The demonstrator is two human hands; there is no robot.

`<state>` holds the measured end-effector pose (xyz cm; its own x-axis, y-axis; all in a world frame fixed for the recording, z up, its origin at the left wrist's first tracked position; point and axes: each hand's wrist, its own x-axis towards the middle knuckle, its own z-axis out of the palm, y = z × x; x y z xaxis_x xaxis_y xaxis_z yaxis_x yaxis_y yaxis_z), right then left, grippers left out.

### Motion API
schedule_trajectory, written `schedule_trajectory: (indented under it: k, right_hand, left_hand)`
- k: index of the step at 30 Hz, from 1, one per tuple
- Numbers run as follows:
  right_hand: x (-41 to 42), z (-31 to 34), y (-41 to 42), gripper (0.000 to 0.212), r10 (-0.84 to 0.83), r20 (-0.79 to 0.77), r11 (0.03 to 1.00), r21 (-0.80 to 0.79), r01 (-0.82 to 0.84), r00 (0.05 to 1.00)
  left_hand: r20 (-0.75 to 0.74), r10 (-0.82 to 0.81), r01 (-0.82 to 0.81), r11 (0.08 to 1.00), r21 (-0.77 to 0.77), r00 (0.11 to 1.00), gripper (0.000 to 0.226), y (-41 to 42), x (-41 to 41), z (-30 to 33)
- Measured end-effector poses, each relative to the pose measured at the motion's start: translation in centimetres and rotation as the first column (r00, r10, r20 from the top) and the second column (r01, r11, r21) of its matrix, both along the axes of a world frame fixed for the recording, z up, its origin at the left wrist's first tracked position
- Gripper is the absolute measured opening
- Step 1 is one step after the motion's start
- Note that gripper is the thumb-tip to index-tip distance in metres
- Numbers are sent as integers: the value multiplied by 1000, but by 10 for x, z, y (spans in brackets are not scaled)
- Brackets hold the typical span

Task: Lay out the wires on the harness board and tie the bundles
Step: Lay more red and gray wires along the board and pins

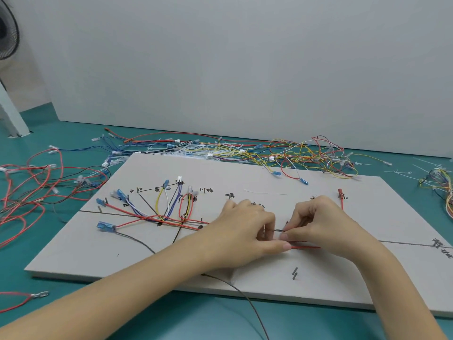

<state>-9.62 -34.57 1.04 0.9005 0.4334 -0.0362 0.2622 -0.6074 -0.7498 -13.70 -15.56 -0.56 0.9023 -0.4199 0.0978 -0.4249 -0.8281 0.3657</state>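
Head view, both hands, left (247, 229), right (318, 224), pinching red wire (306, 247) mid harness board (282, 285), near front edge.

Both hands sit close together at the middle of the board (245, 175), the left hand (247, 229) and right hand (316, 224) with fingertips almost touching over the wire run, so no passage lies between them. Left of them, looped wires (171, 212) and upright pegs (106, 201) crowd the board. The near strip holds only one peg pair (295, 273) and a dark wire (245, 298) trailing off the front edge. The far board edge is hemmed by a wire tangle (269, 153); red loose wires (31, 192) block the left table. The board's right end lies bare.
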Motion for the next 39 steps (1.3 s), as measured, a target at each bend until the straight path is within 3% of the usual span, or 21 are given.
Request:
schedule_trajectory:
  k: [7,10,12,14,18,20,24,27,30,33,39]
  right_hand:
    - [-3,2,-4,17,55,-55,998,9,-54,997]
    - [0,0,-1,17,-77,90,997,-17,79,993]
    - [2,-6,6,24,-149,260,950,-229,211,954]
    - [0,-11,15,29,-111,287,862,-448,236,951]
    - [1,-12,21,21,-39,315,760,-606,233,948]
    - [3,-11,24,22,-28,328,768,-598,230,944]
    - [16,-7,12,25,-218,282,844,-427,326,934]
    - [40,-5,-20,28,-418,313,730,-443,520,853]
    - [59,-10,-48,43,-549,230,625,-526,577,803]
    - [72,-16,-58,45,-543,197,612,-573,545,816]
    - [79,-18,-49,44,-554,297,553,-567,611,778]
  left_hand:
    - [-100,-36,39,999,29,994,31,-9,2,-4]
    - [-121,-43,36,998,-58,992,36,-5,2,-6]
    - [-88,-43,35,995,-89,995,38,-4,1,-8]
    - [-43,-46,42,996,-79,998,39,-5,0,-10]
    - [141,-30,23,998,52,990,29,-4,-5,-14]
    - [253,4,-45,987,154,967,29,-2,-6,-16]
    - [162,89,-106,990,98,983,29,0,-6,-16]
    - [65,107,-111,992,55,992,35,3,-7,-18]
    - [-5,111,-111,994,17,994,41,6,-6,-16]
    - [-21,108,-109,994,-27,994,43,7,-6,-15]
    - [-17,104,-104,994,-38,994,44,7,-5,-16]
